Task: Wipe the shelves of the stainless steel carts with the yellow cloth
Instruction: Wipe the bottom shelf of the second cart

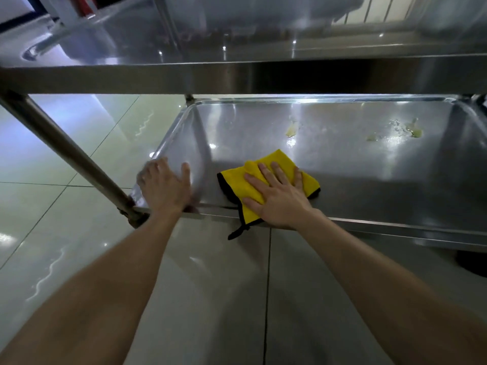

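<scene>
Flat-fingered, our right hand (276, 198) presses the yellow cloth (235, 180) at the shelf's (369, 169) near edge. Our left hand (166, 188), straight-fingered, hides the corner.

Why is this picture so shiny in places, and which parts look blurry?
Head view: white glare streaks along the lower shelf at its far rim and glints off the floor tiles; the upper shelf is smeared and soft; the left hand is slightly blurred, while the right hand and yellow cloth look sharp.

Left hand (164, 187) and right hand (276, 197) both reach forward palm-down, fingers extended.
</scene>
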Tool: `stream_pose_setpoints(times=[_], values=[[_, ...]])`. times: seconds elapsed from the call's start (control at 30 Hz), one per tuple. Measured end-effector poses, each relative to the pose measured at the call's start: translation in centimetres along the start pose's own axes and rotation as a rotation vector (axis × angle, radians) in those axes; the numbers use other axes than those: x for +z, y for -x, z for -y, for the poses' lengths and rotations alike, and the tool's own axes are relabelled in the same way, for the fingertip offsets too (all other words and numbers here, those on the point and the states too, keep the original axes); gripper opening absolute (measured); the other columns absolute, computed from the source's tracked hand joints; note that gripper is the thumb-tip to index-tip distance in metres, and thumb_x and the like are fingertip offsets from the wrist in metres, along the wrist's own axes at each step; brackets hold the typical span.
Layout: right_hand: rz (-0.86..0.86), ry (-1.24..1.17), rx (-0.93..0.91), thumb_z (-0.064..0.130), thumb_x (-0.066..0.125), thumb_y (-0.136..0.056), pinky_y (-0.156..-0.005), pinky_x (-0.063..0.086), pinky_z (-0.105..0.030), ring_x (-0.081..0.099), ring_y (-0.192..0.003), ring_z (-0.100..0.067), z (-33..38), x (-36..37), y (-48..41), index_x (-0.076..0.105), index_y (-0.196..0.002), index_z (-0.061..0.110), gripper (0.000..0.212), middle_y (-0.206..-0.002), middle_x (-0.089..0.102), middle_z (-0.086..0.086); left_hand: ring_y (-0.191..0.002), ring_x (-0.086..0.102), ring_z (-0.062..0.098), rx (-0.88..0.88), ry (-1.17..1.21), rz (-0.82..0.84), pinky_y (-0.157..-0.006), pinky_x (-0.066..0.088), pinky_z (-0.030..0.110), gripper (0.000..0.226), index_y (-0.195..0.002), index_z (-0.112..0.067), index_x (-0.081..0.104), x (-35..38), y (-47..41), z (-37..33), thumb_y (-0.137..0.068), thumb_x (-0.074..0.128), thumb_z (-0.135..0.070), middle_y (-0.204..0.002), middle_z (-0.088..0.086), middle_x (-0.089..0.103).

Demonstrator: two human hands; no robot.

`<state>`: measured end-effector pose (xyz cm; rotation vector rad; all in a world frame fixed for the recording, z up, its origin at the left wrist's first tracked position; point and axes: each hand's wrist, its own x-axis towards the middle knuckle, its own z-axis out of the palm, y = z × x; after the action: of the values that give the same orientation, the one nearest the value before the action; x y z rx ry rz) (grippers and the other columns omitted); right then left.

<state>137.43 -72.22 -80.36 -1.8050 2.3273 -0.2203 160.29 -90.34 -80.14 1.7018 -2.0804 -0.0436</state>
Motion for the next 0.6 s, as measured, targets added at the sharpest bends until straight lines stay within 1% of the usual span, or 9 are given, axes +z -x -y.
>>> stream_pose_setpoints(times=[0.07,0.13,0.2,0.27,0.4,0.5,0.6], values=[[0.0,0.01,0.014,0.09,0.012,-0.09,-0.121,-0.015,-0.075,-0.016,-0.165,-0.027,0.1,0.1,-0.9,0.003,-0.166,0.057,0.083,-0.18,-0.012,0.009,-0.152,0.035,0.045,-0.118,-0.055,0.089,-0.128,0.019,0.062,0.082,-0.158,-0.013,0.04,0.5,-1.2,1.2,-0.102,0.028,-0.071,-0.158,0.029,0.043],[0.0,0.019,0.031,0.092,0.007,-0.085,-0.119,-0.013,-0.078,-0.015,-0.165,-0.03,0.8,0.0,-2.8,0.003,-0.165,0.058,0.087,-0.18,-0.011,0.006,-0.15,0.036,0.048,-0.149,-0.082,0.115,-0.126,0.021,0.064,0.085,-0.16,-0.016,0.038,0.9,-1.6,1.2,-0.099,0.022,-0.074,-0.158,0.031,0.042],[0.007,0.03,0.037,0.093,0.007,-0.084,-0.118,-0.013,-0.08,-0.014,-0.165,-0.033,2.2,0.0,-5.6,0.004,-0.165,0.058,0.089,-0.18,-0.011,0.002,-0.145,0.04,0.048,-0.141,-0.089,0.098,-0.123,0.025,0.063,0.08,-0.159,-0.019,0.039,1.0,-1.5,1.0,-0.099,0.023,-0.07,-0.154,0.029,0.046],[0.015,0.048,0.026,0.092,0.01,-0.088,-0.116,-0.014,-0.082,-0.014,-0.165,-0.036,3.9,0.1,-8.8,0.004,-0.166,0.056,0.086,-0.18,-0.012,0.0,-0.144,0.04,0.046,-0.141,-0.069,0.085,-0.123,0.025,0.062,0.076,-0.159,-0.02,0.039,0.9,-1.0,1.0,-0.101,0.023,-0.065,-0.153,0.027,0.047],[0.019,0.073,-0.01,0.088,0.014,-0.094,-0.115,-0.014,-0.083,-0.014,-0.164,-0.038,8.0,0.7,-15.0,0.004,-0.167,0.053,0.081,-0.18,-0.011,-0.003,-0.146,0.041,0.044,-0.162,-0.053,0.041,-0.124,0.026,0.06,0.076,-0.156,-0.012,0.045,0.7,0.1,1.3,-0.1,0.019,-0.056,-0.153,0.026,0.049],[0.025,0.08,-0.021,0.085,0.017,-0.097,-0.114,-0.014,-0.084,-0.013,-0.164,-0.041,11.4,1.1,-18.6,0.006,-0.168,0.052,0.079,-0.18,-0.01,-0.006,-0.148,0.04,0.042,-0.167,-0.044,0.006,-0.125,0.025,0.059,0.077,-0.156,-0.013,0.045,0.6,0.3,1.4,-0.098,0.015,-0.055,-0.156,0.024,0.049],[0.041,0.083,-0.013,0.083,0.018,-0.098,-0.113,-0.016,-0.084,-0.014,-0.164,-0.042,13.5,1.4,-20.4,0.005,-0.169,0.05,0.079,-0.18,-0.01,-0.008,-0.151,0.038,0.04,-0.172,-0.039,-0.005,-0.127,0.023,0.058,0.079,-0.158,-0.013,0.042,0.7,0.4,1.4,-0.098,0.013,-0.056,-0.16,0.023,0.046]])
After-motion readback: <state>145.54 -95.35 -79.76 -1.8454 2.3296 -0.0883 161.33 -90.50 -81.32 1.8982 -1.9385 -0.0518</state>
